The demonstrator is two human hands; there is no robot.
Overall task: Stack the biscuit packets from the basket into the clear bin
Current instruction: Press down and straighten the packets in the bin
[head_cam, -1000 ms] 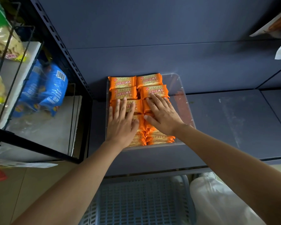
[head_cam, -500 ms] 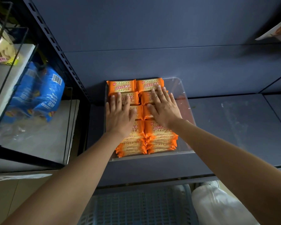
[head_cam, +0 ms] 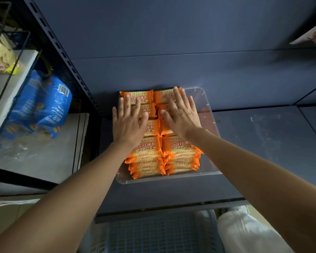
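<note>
Both hands lay flat, fingers straight: left hand and right hand pressed on orange biscuit packets stacked in two columns inside clear bin; blue basket below bin.

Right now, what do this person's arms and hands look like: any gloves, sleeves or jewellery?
The left hand and right hand are bare: no gloves, and no rings, watch or bracelet show. The left forearm and right forearm are uncovered too; no sleeve reaches into view.
</note>
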